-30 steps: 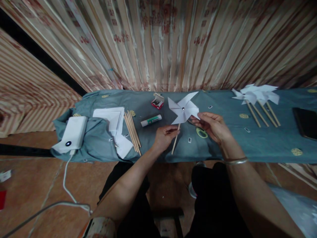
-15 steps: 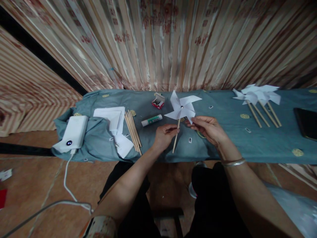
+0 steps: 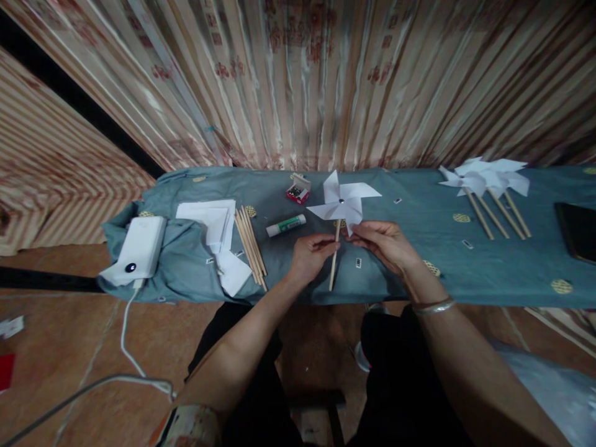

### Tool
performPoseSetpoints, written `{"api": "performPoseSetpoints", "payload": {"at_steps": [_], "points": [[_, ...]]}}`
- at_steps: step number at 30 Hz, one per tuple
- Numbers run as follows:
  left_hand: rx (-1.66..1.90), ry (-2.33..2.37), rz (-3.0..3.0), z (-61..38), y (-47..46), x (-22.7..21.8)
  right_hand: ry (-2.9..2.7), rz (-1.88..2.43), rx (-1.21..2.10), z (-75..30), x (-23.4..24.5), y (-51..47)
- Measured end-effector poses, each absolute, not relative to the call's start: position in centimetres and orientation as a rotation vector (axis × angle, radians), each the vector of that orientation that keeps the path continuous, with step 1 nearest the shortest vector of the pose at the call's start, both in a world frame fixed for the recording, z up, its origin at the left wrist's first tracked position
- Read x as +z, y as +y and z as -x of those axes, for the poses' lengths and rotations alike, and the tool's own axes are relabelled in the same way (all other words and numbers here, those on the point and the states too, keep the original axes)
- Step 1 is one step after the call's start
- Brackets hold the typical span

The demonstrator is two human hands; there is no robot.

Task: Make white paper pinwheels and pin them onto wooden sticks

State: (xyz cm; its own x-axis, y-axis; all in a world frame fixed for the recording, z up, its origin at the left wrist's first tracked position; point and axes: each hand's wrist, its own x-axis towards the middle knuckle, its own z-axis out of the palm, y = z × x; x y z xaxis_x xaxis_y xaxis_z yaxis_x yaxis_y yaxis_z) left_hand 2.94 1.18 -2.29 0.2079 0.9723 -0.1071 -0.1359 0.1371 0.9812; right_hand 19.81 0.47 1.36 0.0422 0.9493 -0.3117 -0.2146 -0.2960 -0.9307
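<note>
A white paper pinwheel (image 3: 342, 202) on a thin wooden stick (image 3: 333, 270) stands upright over the blue-grey cloth-covered table (image 3: 410, 267). My left hand (image 3: 310, 256) is closed round the stick, just below the paper wheel. To its right, my right hand (image 3: 384, 243) pinches the lower blade of the wheel with its fingertips; a metal bangle sits on that wrist. A small pin shows at the centre of the wheel.
On the table lie a glue stick (image 3: 285, 225), a small red box of pins (image 3: 298, 189), loose wooden sticks (image 3: 250, 247), white paper sheets (image 3: 212, 220), a white power bank (image 3: 137, 248) with a cable, finished pinwheels (image 3: 487, 180) at the right, a dark device (image 3: 577, 230).
The pinwheel's blades have turned and the wheel has shifted slightly left. My right hand has moved left and down along the lower blade. My left hand stays on the stick.
</note>
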Motion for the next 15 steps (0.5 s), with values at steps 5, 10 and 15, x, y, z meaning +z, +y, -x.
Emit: {"api": "performPoseSetpoints", "payload": {"at_steps": [5,10,15], "points": [[1.044,0.984,-1.040,-3.09,1.04,-2.10,-0.849,1.316,1.443,-19.42,1.54,0.51],[1.043,0.981,-1.046,-3.16,0.99,-1.95,-0.898,1.337,1.413,-19.06,1.46,0.57],[1.033,0.985,-1.080,-3.10,1.05,-2.18,-0.912,1.348,1.401,-18.93,1.08,0.62]]}}
